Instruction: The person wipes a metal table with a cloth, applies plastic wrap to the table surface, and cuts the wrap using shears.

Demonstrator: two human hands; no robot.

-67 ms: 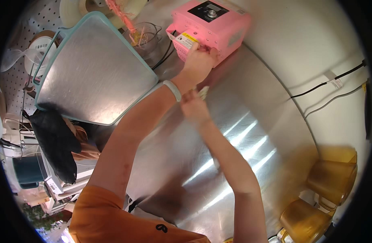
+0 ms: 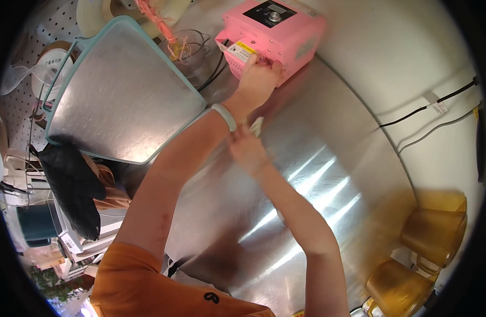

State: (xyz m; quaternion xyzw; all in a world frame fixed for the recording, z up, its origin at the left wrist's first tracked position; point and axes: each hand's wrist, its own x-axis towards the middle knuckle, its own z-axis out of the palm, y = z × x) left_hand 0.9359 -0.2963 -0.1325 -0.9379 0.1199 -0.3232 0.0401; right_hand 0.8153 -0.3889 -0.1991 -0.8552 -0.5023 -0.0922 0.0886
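A pink box-shaped machine (image 2: pixel 272 34) with a black panel and a round silver knob stands at the far side of the steel table. My left hand (image 2: pixel 258 82) reaches to its front, fingers bent in against the lower face near the yellow label. What those fingers grip is hidden. A pale band (image 2: pixel 223 116) circles my left wrist. Just below that wrist, my right hand (image 2: pixel 246 150) is closed on a small pale crumpled piece (image 2: pixel 257 127), slightly blurred, perhaps cloth or tissue.
A steel board with a teal rim (image 2: pixel 126 95) lies left of my left arm. Behind it stand a clear measuring jug (image 2: pixel 190 50) and ribbon rolls (image 2: pixel 50 66). Amber containers (image 2: pixel 399 288) sit at the near right. Cables (image 2: pixel 412 116) run along the right wall.
My right hand has shifted left and slightly nearer, bringing the pale piece along. My left hand stays at the pink machine.
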